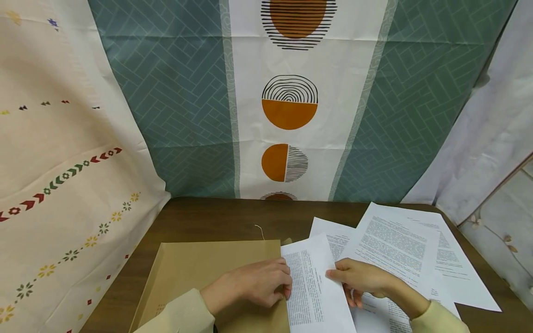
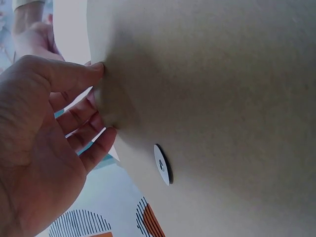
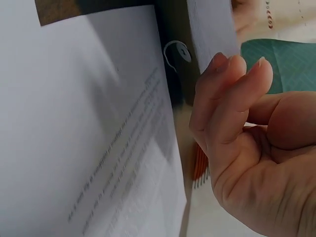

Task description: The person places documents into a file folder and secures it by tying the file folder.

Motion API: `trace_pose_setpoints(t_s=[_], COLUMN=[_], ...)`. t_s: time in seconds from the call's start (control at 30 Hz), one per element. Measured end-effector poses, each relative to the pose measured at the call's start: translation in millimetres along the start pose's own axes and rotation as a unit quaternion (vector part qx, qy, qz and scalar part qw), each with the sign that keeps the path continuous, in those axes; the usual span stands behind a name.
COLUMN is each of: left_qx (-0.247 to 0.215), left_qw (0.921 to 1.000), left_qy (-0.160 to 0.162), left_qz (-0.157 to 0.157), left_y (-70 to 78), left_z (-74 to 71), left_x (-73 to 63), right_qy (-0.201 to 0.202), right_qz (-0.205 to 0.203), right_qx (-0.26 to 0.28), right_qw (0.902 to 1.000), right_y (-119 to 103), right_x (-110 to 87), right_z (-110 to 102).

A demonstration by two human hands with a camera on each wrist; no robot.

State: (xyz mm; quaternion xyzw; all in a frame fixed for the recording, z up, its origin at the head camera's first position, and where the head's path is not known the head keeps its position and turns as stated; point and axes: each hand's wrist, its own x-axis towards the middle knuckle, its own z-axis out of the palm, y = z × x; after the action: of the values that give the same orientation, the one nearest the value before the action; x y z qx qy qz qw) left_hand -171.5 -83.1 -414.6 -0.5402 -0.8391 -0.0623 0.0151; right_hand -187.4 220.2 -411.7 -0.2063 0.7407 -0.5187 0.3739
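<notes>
A brown kraft string-tie envelope (image 1: 220,259) lies flat on the table, its right edge pinched by my left hand (image 1: 258,282). In the left wrist view the thumb (image 2: 81,74) presses one face at that edge, with other fingers behind it; a round button (image 2: 163,165) sits nearby. My right hand (image 1: 366,277) pinches the right edge of a printed sheet (image 1: 308,282) between thumb and fingers. The sheet's left side meets the envelope's edge at my left fingers. A white string loops round another button (image 3: 183,52) in the right wrist view.
Several loose printed sheets (image 1: 391,236) overlap at the right of the dark wooden table (image 1: 233,217), partly under my right hand and forearm. A patterned curtain (image 1: 191,115) hangs behind the table, and a pale flowered cloth (image 1: 62,185) drapes at the left.
</notes>
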Motion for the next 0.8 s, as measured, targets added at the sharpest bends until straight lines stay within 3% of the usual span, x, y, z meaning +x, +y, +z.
trace_pose_setpoints(t_s=[0.23,0.43,0.6,0.8], left_qx=[-0.006,-0.006,0.0,0.002], left_qw=[1.0,1.0,1.0,1.0], left_qy=[-0.006,-0.005,-0.002,0.004], left_qz=[-0.004,-0.005,-0.006,-0.002], left_y=[0.2,0.3,-0.3,-0.3], left_z=[1.8,3.3,3.9,2.9], left_x=[1.5,2.1,1.9,2.0], right_qy=[-0.001,0.03,0.038,0.045], right_qz=[-0.003,0.0,-0.024,-0.045], right_qx=[-0.025,-0.017,-0.014,-0.024], right_qw=[0.9997,0.9994,0.9989,0.9977], right_y=[1.8,3.8,4.5,-0.2], right_x=[18.0,14.4,9.6,21.7], right_z=[12.7,12.5,10.9,23.2])
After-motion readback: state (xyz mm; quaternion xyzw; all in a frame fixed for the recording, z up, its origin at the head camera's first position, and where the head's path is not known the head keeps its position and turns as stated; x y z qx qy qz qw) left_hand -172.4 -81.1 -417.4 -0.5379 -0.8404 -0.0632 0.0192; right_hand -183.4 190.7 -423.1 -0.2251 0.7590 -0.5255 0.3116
